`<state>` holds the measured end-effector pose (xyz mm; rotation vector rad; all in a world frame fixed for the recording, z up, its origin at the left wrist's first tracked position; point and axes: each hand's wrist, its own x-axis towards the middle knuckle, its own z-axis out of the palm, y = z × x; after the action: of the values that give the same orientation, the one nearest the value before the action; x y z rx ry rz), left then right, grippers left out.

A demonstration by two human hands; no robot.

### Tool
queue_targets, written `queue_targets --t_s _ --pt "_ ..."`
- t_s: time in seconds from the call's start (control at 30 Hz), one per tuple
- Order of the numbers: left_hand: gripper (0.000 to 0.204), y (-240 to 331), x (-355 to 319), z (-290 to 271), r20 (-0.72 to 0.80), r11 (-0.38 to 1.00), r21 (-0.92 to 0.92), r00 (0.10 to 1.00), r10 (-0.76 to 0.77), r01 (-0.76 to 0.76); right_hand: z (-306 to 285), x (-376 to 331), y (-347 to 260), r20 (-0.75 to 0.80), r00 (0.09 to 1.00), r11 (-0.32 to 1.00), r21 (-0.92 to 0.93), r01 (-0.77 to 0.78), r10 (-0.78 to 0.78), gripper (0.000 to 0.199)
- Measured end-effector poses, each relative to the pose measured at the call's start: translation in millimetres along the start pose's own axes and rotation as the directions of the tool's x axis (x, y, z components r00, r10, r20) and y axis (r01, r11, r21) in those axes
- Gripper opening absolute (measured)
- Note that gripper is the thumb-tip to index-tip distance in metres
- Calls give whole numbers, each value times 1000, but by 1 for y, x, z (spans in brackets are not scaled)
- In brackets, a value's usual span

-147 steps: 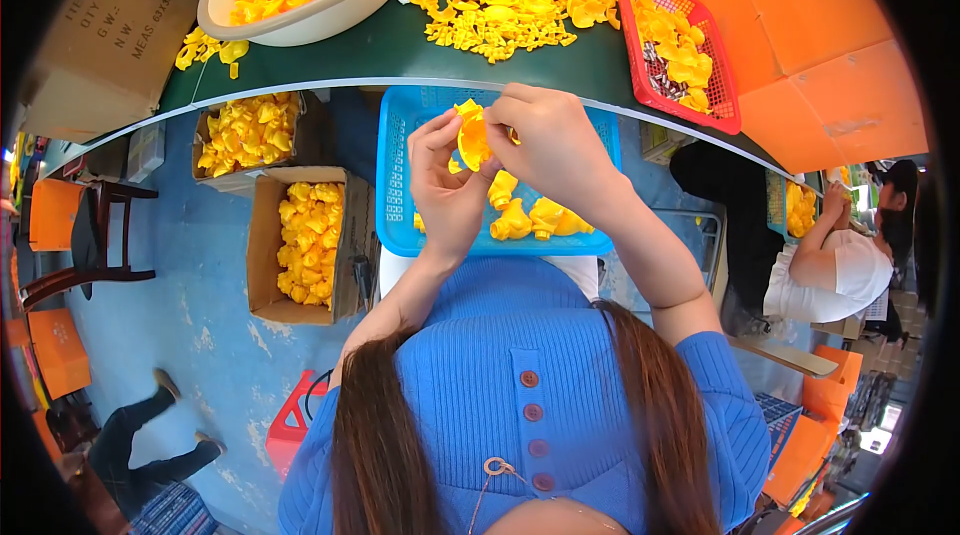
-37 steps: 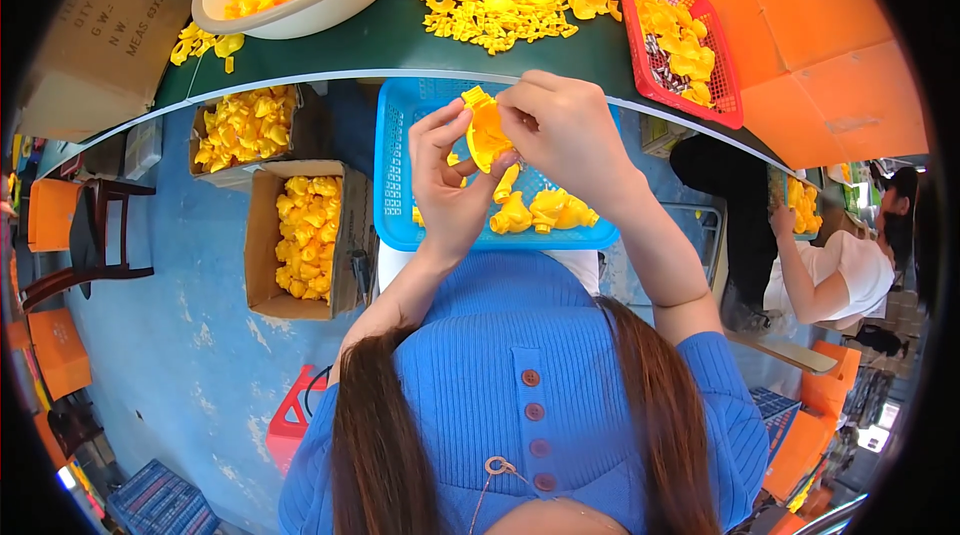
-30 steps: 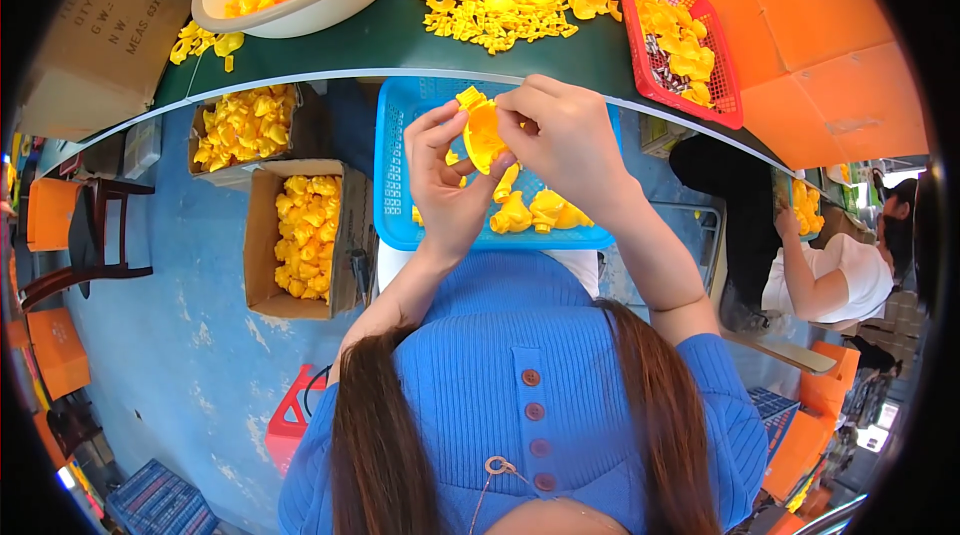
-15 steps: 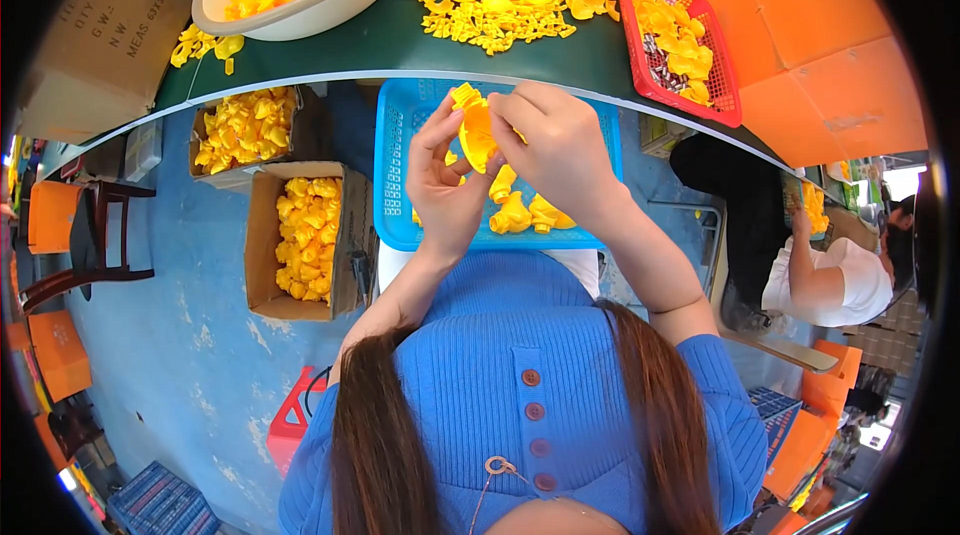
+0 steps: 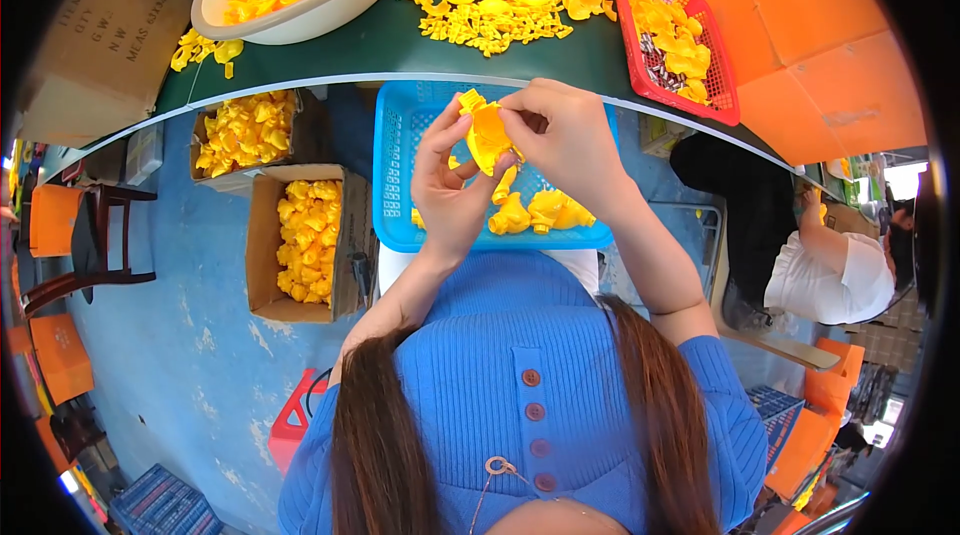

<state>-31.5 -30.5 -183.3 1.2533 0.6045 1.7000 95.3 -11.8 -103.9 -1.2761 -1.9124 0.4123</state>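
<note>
A hollow yellow plastic shell (image 5: 487, 135) is held up over the blue basket (image 5: 392, 185) in front of me. My left hand (image 5: 447, 175) grips it, thumb below and fingers along its left side. The fingers of my right hand (image 5: 562, 140) are pinched together at the shell's right edge; whether they hold a smaller part there is hidden. Below my hands, several rounded yellow plastic pieces (image 5: 512, 214) lie in the basket.
On the green table (image 5: 330, 60) are a cream bowl (image 5: 300, 23) of yellow parts, a heap of yellow parts (image 5: 500, 10) and a red basket (image 5: 727, 85). Cardboard boxes (image 5: 262, 265) of yellow pieces stand on the floor at left. At right sits another person (image 5: 830, 275).
The shell has turned in my left hand, so its hollow side shows more. My right hand's fingers have shifted slightly along its edge. The person at right has moved an arm.
</note>
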Motion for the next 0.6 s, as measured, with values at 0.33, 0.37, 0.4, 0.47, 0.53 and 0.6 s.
queue_targets --t_s 0.33,0.37,0.4,0.47,0.53,0.6 --pt "49 -3 -1 1 27 999 14 999 -46 45 -4 -1 -3 74 992 973 -200 113 -100 4" --pt "49 -3 -1 1 29 999 11 999 -35 35 -3 -1 -3 49 992 976 -183 121 -114 4" --pt "50 -3 0 1 28 1000 20 1000 -4 3 -2 -2 -3 19 992 979 -160 130 -128 3" --pt "50 -2 0 0 28 999 28 999 26 -27 1 -1 -1 -4 995 988 -117 97 -99 3" --pt "52 -2 -2 -1 22 999 27 999 -33 32 3 -3 -1 -31 997 996 -65 65 -67 4" --pt "52 -4 -2 0 30 1000 25 999 -18 17 6 -6 0 -22 993 968 -225 107 -115 3"
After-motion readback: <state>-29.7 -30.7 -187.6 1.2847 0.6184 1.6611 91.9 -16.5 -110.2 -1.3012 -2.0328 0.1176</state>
